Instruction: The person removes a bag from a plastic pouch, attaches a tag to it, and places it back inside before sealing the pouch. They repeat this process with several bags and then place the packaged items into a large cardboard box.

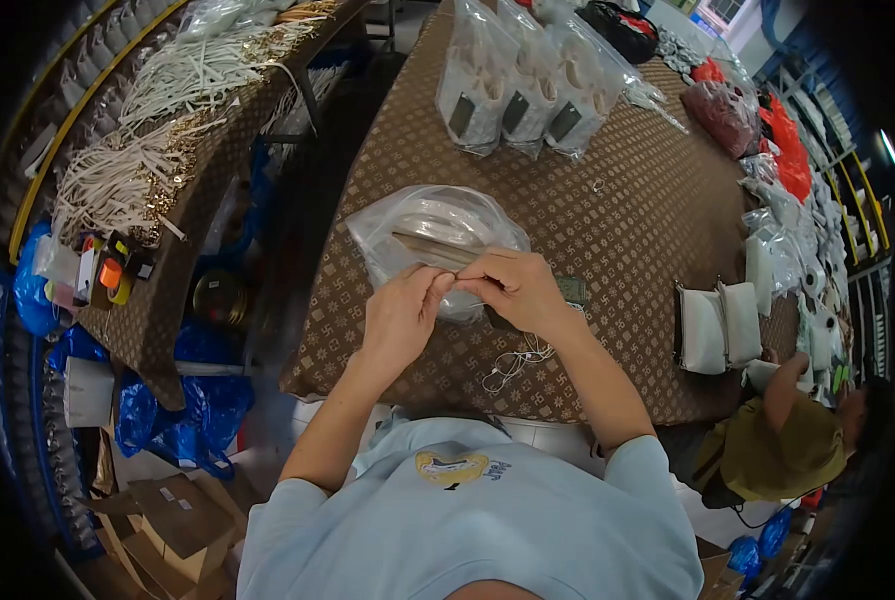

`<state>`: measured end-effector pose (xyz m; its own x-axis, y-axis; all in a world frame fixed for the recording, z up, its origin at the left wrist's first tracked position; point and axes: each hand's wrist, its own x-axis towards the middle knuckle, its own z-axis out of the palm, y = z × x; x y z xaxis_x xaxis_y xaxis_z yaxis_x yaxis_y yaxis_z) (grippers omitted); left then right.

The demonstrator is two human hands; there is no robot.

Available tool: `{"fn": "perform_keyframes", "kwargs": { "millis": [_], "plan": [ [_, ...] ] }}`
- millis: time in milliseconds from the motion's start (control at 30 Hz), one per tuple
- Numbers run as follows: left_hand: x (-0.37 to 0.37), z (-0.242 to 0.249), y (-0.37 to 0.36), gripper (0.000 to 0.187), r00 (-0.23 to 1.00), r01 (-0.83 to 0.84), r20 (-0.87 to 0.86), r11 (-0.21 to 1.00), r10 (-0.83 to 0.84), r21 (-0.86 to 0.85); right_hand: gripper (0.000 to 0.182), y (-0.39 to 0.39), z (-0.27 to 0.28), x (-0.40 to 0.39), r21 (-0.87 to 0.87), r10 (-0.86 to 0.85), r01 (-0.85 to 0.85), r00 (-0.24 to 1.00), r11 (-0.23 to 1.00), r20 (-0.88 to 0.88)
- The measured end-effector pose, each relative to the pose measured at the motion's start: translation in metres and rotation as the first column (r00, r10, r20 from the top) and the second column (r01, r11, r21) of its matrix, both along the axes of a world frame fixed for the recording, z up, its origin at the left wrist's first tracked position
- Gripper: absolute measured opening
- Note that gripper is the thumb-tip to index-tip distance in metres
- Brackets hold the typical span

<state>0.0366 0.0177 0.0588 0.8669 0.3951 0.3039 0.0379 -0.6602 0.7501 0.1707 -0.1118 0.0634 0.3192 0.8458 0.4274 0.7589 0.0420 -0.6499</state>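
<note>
A pale handbag (443,222) lies in a clear plastic bag (368,225) on the cloth-covered table, with a brown strip along its near side. Over its near edge my left hand (405,310) and my right hand (518,288) meet, both closed in a pinch with fingertips touching. Whatever sits between the fingertips is too small to make out. Just beyond my right hand is a dark, flat rectangular object (572,290), partly hidden by that hand. Thin white cords (513,368) lie loosely beneath my right forearm.
Three bagged handbags (533,105) with dark tags stand at the back of the table (658,215). Two pale handbags (720,328) stand at right, near a co-worker (783,445) in olive. Straps (128,175) cover a side table at left; cardboard boxes (173,520) sit below.
</note>
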Motion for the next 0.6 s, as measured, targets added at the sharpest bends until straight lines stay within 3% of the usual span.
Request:
{"fn": "perform_keyframes", "kwargs": {
  "millis": [67,100,167,200,233,267,300,367,467,600],
  "plan": [
    [-0.001,0.003,-0.005,0.012,0.930,-0.194,0.344,0.969,0.132,0.153,0.009,-0.001,-0.001,0.003,-0.008,-0.020,0.018,0.988,1.000,-0.154],
    [-0.008,0.001,-0.014,0.012,0.930,-0.198,0.341,0.969,0.137,0.150,0.009,-0.002,-0.001,0.004,-0.011,-0.015,0.013,0.988,1.000,-0.156],
    [-0.024,-0.005,-0.037,0.015,0.983,0.046,0.176,0.999,-0.045,-0.002,0.007,-0.003,0.002,0.005,-0.037,-0.067,0.058,0.941,0.998,-0.331],
    [-0.020,-0.013,-0.044,0.015,0.984,0.042,0.175,0.999,-0.041,-0.003,0.007,-0.002,0.001,0.006,-0.038,-0.064,0.054,0.941,0.998,-0.332],
    [-0.013,-0.030,-0.053,0.019,0.992,0.070,-0.054,0.845,-0.116,-0.530,0.008,-0.002,0.000,0.005,-0.056,-0.070,0.054,0.933,0.997,-0.353],
    [-0.006,-0.043,-0.059,0.023,0.935,-0.050,-0.200,0.448,-0.294,-0.893,0.008,-0.003,0.000,0.006,-0.075,-0.078,0.054,0.925,0.996,-0.371],
    [0.001,-0.049,-0.060,0.023,0.936,-0.046,-0.195,0.447,-0.293,-0.893,0.008,-0.002,0.000,0.007,-0.075,-0.077,0.053,0.927,0.996,-0.367],
    [0.016,-0.056,-0.062,0.027,0.939,-0.157,-0.202,0.175,-0.278,-0.972,0.008,-0.005,0.000,0.006,-0.089,-0.085,0.056,0.922,0.995,-0.377],
    [0.027,-0.049,-0.067,0.022,0.953,-0.186,-0.199,0.077,-0.228,-0.980,0.008,-0.008,-0.004,0.008,-0.105,-0.100,0.064,0.918,0.992,-0.384],
    [0.037,-0.063,-0.073,0.021,0.973,-0.180,-0.189,0.075,-0.130,-0.981,0.008,-0.011,-0.008,0.007,-0.115,-0.118,0.077,0.906,0.990,-0.407]
  ]
}}
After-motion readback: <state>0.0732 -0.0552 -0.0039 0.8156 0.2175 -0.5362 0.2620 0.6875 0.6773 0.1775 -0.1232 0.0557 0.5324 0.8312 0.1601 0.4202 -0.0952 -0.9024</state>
